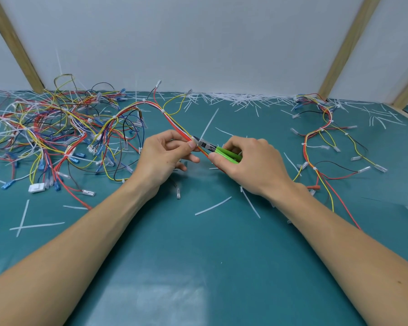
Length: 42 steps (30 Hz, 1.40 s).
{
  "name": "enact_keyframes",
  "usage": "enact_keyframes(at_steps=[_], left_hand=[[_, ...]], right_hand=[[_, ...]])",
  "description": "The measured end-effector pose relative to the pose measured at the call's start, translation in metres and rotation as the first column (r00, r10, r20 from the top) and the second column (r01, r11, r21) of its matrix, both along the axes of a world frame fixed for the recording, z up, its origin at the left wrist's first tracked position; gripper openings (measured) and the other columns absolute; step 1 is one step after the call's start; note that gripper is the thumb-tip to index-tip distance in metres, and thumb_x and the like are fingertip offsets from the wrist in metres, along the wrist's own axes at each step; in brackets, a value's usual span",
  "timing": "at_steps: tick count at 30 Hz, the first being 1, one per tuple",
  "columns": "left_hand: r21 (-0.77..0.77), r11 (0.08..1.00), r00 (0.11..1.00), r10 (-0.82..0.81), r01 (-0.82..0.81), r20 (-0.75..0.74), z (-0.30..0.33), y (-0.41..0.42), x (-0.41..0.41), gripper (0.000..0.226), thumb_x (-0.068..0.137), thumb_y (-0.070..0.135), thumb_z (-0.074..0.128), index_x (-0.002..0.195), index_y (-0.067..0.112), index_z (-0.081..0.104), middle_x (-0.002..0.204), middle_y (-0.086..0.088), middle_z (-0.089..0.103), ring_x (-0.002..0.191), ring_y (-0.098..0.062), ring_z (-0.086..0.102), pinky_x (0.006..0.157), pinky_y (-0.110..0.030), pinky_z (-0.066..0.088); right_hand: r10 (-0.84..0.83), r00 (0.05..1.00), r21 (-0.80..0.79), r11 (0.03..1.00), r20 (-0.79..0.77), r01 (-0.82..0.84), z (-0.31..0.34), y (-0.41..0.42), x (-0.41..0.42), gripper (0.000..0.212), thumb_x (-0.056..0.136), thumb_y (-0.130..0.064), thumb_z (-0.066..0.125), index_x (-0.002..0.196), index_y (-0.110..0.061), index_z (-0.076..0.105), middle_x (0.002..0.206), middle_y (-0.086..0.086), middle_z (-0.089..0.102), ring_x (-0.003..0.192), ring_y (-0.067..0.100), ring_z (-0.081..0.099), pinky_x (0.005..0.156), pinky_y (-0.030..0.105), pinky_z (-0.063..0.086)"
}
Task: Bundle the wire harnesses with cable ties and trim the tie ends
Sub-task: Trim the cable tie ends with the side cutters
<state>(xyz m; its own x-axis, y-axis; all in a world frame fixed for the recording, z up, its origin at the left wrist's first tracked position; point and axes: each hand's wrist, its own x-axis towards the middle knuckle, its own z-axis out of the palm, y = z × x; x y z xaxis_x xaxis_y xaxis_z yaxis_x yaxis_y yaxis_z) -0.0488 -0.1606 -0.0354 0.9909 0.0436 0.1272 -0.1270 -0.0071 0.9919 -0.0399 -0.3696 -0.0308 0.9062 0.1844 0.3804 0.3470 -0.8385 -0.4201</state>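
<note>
A wire harness of red, white and yellow wires arcs from the left pile to the table's middle. My left hand pinches it between thumb and fingers. A white cable tie sits on the bundle just right of those fingertips, its long tail sticking up and to the right. My right hand grips green-handled cutters. Their dark jaws sit at the base of the tie's tail, against the bundle. The harness runs on under my right hand.
A tangled pile of harnesses covers the left of the teal mat. Another tied harness lies at the right. Cut tie ends litter the back edge, and loose ties lie near my forearms. Wooden struts rise behind.
</note>
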Motion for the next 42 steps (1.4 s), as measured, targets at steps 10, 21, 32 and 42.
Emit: enact_keyframes(at_steps=[10,21,32,42], left_hand=[[0.012,1.0,1.0,0.014,-0.015,0.019,0.0019,-0.0024,-0.0022,0.009,0.092,0.009,0.071,0.089,0.007,0.063,0.08,-0.005,0.077,0.068,-0.016,0.074,0.049,-0.023,0.052],[0.006,0.998,0.996,0.062,-0.062,0.059,0.0056,-0.0045,-0.004,0.012,0.091,0.011,0.073,0.084,0.012,0.063,0.077,-0.005,0.076,0.068,-0.015,0.074,0.049,-0.022,0.051],[0.012,0.999,0.997,0.049,-0.05,0.065,0.0038,-0.0031,-0.0019,0.011,0.093,0.012,0.071,0.085,0.011,0.063,0.081,-0.009,0.077,0.071,-0.015,0.075,0.052,-0.021,0.051],[0.005,0.999,0.997,0.044,-0.045,0.071,0.0037,-0.0043,-0.0025,0.011,0.092,0.011,0.072,0.085,0.011,0.063,0.079,-0.008,0.077,0.07,-0.015,0.074,0.051,-0.021,0.051]], right_hand=[[-0.001,0.996,0.02,1.0,-0.086,0.003,0.0056,0.0043,-0.0016,0.055,0.084,-0.071,0.056,0.071,-0.018,0.064,0.065,-0.003,0.065,0.074,0.022,0.06,0.066,0.039,0.052],[-0.001,0.999,-0.006,1.0,-0.042,0.001,0.0032,0.0048,-0.0038,0.045,0.088,-0.072,0.056,0.083,-0.027,0.062,0.071,-0.01,0.064,0.077,0.021,0.06,0.064,0.035,0.044],[0.012,1.0,0.016,1.0,-0.022,-0.012,-0.0013,0.0045,-0.0018,0.045,0.088,-0.072,0.056,0.084,-0.027,0.063,0.072,-0.011,0.064,0.076,0.02,0.061,0.064,0.035,0.045],[0.003,1.0,0.01,1.0,-0.028,-0.002,0.0012,0.0045,-0.0018,0.049,0.087,-0.071,0.056,0.074,-0.024,0.061,0.065,-0.007,0.062,0.07,0.016,0.058,0.058,0.033,0.043]])
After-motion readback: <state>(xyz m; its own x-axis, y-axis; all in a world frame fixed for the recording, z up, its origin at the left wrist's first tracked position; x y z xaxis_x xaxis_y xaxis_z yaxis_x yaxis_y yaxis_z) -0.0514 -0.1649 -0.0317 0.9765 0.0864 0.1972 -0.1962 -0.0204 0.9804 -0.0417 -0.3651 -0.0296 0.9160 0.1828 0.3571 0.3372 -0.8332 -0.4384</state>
